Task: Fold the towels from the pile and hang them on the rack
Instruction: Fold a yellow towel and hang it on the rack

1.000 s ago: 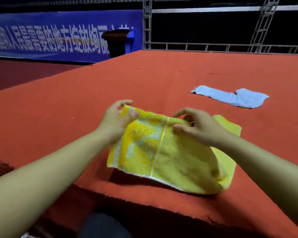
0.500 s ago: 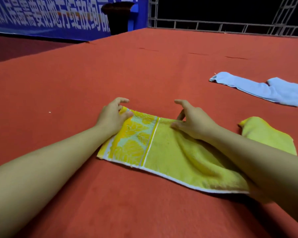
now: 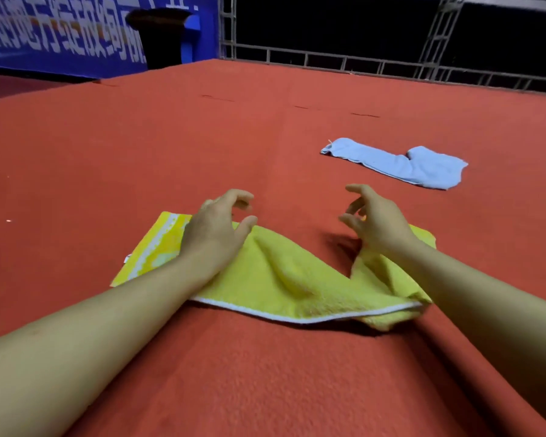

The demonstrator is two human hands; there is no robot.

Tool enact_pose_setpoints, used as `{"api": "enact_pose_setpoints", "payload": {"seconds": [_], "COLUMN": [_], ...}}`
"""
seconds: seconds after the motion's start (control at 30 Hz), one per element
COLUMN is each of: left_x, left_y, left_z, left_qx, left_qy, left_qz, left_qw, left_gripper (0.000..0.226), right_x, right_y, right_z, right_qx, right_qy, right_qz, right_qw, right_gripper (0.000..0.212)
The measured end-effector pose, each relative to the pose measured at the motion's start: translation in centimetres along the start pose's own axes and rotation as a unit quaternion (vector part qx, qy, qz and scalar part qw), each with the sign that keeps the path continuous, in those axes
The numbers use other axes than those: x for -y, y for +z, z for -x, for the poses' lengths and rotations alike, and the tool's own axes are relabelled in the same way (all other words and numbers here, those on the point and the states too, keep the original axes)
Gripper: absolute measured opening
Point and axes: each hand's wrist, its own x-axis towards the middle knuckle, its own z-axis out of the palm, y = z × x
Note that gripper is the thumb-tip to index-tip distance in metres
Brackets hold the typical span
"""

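A yellow towel (image 3: 284,279) with a patterned band at its left end lies rumpled on the red carpeted surface (image 3: 202,137), its white-edged hem toward me. My left hand (image 3: 216,227) hovers over the towel's left part, fingers loosely curled and holding nothing. My right hand (image 3: 375,219) is raised above the towel's right end, fingers spread and relaxed, also empty. A light blue towel (image 3: 401,164) lies bunched farther back on the right. No rack is in view.
A blue banner (image 3: 60,33) with white lettering and a dark bin (image 3: 160,36) stand at the back left. A metal truss railing (image 3: 391,64) runs along the far edge of the red surface.
Both hands let go of the yellow towel's far edge and lifted off it. The towel now lies flatter and more spread, sagging in the middle.
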Motion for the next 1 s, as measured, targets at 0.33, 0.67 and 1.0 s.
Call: {"api": "enact_pose_setpoints", "payload": {"seconds": [0.33, 0.67, 1.0], "left_x": [-10.5, -13.4, -16.6], "left_y": [7.3, 6.8, 1.1], "left_z": [2.5, 6.2, 5.0], "left_qx": [0.138, 0.257, 0.231], "left_qy": [0.011, 0.159, 0.154], "left_qz": [0.215, -0.060, 0.225], "left_qw": [0.967, 0.951, 0.934], "left_gripper": [0.024, 0.052, 0.045], "right_x": [-11.8, -10.6, -2.7], "right_y": [-4.3, -4.6, -8.3], "right_z": [3.2, 7.5, 13.9], "right_qx": [-0.001, -0.072, -0.045], "right_qy": [0.265, 0.131, -0.122], "right_qz": [0.030, -0.025, -0.161], "right_qw": [0.964, 0.988, 0.978], "right_gripper": [0.077, 0.066, 0.096]}}
